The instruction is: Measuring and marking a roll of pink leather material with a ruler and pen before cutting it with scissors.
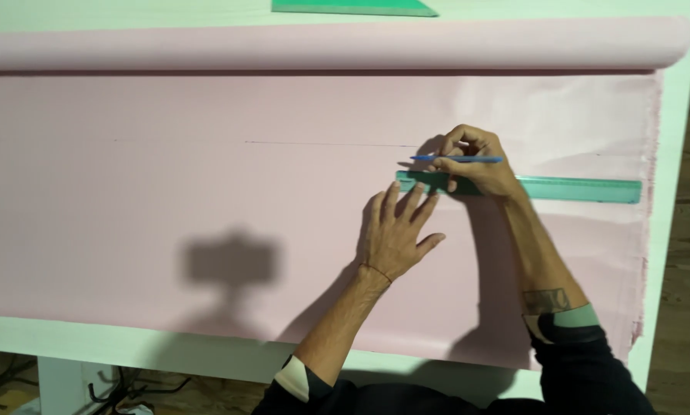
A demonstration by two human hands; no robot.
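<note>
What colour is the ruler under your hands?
Translucent green ruler, lying on the pink fabric; the head view shows it.

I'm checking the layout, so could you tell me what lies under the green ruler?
The green ruler lies on pink fabric, which covers the white table. The left hand and right hand hide its left end.

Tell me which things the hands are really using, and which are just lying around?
In use:
- pink fabric, spread flat on the white table
- green ruler, pressed down by the left hand
- blue pen, held in the right hand

Just lying about:
- green sheet at the table's far edge
- dark cables on the floor underneath
</note>
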